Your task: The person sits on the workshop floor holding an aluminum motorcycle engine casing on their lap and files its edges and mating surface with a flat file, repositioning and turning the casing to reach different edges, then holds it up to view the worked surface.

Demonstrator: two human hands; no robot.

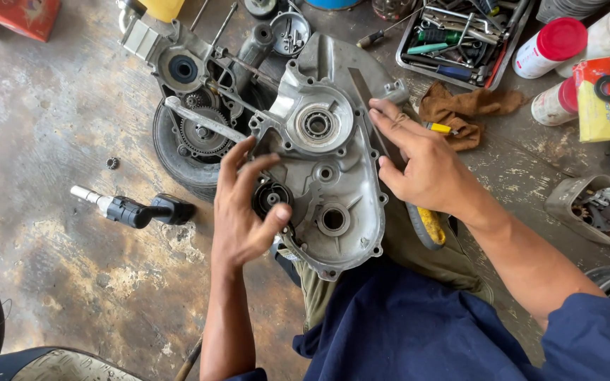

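Note:
A grey cast-metal engine cover [333,176] with several round bearing holes rests against my knee, tilted toward me. My left hand [245,204] grips its left edge, thumb by a black round part [271,197] set in the cover. My right hand [418,159] holds the cover's right edge, fingers pointing up-left. Behind the cover lies the open engine case [192,99] with gears, a small wheel tyre and a flat metal lever [202,118] across it.
A black power tool [132,208] with a silver tip lies on the stained concrete floor at left. A tray of hand tools [457,39] sits at top right, beside a brown rag [464,106], white red-capped bottles [548,46] and a yellow packet [594,99].

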